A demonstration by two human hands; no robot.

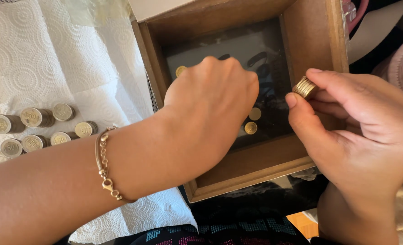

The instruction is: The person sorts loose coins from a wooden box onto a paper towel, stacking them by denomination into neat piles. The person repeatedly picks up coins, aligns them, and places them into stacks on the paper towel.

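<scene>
Carefully, w/ the left hand (210, 109) curled knuckles-up inside the wooden box (251, 168), fingertips hidden, so I couldn't tell if its grip held anything; best to slide loose coins (251, 127) off the dark floor one by one. Right hand (356, 131) pinched a small coin stack (305, 87) firmly btw thumb and fingers, over the box's right wall.

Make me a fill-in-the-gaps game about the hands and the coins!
1. The right hand pinches a small stack of gold ____.
2. The left hand reaches into a wooden ____.
3. The left wrist wears a gold ____.
4. The coin stacks at the left lie on white paper ____.

Missing words: coins; box; bracelet; towel
</scene>
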